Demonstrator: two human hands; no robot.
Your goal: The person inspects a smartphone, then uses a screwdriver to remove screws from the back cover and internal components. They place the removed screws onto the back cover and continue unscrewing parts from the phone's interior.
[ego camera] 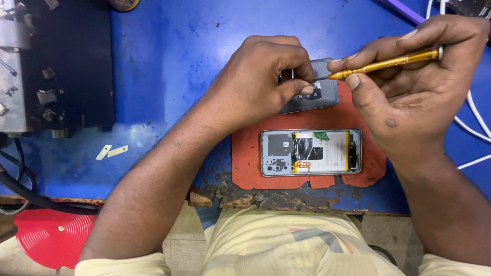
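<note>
Phone back cover (319,97), grey, thin and light, likely flexy plastic and scratch-prone; best gripped by its edges. It lies on the red mat (245,153) just above the opened phone (311,152). Left hand (255,84) curls over it, fingers pinching its near end, thumb on top. Right hand (409,87) pinches a gold screwdriver (386,63), tip apparently touching the cover beside the left thumb.

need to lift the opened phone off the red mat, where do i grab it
Grip the opened phone by its two long edges, coming straight down from above. It lies flat with its battery and boards facing up, so avoid the middle. The right hand hovers closest but holds a gold screwdriver.
</note>
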